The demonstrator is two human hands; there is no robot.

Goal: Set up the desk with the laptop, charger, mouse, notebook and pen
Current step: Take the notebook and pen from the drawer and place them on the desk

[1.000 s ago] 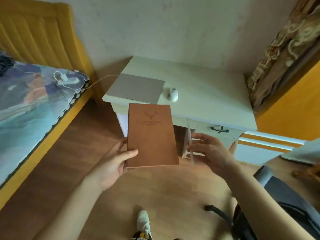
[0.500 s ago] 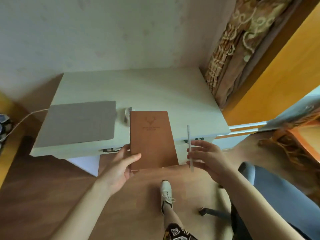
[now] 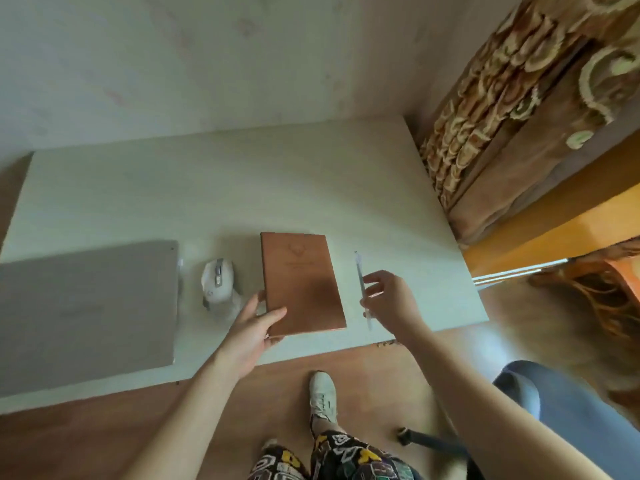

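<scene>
Head view, looking down on a pale desk [image 3: 242,188] set against a wall. The closed grey laptop [image 3: 86,310] lies at the desk's left front; the white mouse [image 3: 217,280] sits just beside its right edge. The left hand [image 3: 251,330] grips the near left corner of the brown notebook [image 3: 301,282], thumb on the cover and fingers curled beneath, with the book over the desk right of the mouse; whether it already rests flat on the surface or is a little above it cannot be told from this angle. The right hand [image 3: 391,303] pinches a slim pen [image 3: 362,289] between thumb and fingertips, the pen pointing away from the person, just right of the notebook and over the desktop.

Progress, as judged from the layout: laptop and mouse are placed; notebook and pen are at their spots but not yet released. No charger or cable is seen on the desk, so its state is unknown. Remaining steps appear to be letting go of both items and, perhaps, opening the laptop.
</scene>
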